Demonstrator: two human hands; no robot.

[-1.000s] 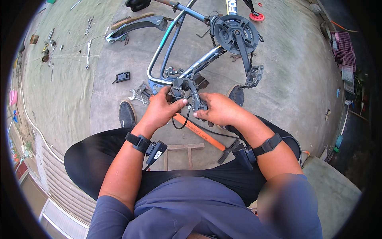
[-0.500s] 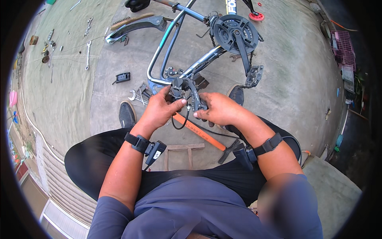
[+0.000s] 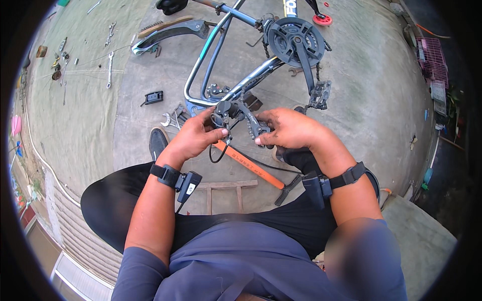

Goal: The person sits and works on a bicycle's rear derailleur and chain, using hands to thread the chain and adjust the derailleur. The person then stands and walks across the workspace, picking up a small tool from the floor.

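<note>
Both hands hold a black rear derailleur (image 3: 240,116) between them, above the person's knees and just in front of the bike frame (image 3: 221,75) lying on the concrete floor (image 3: 371,100). The left hand (image 3: 193,136) closes its grip on the derailleur's left end, thumb and fingers wrapped around the body; a black cable (image 3: 221,153) loops down from there. The right hand (image 3: 291,129) closes its grip on the right end, fingertips pinching the toothed pulley cage. The derailleur sits across the gap between the two grips, touching both. Below the hands an orange-handled tool (image 3: 246,164) lies on the floor. The crankset (image 3: 295,41) with pedal (image 3: 320,94) is beyond the hands. Spanners (image 3: 173,119) lie just beside the left hand, a mudguard (image 3: 168,34) farther off.
</note>
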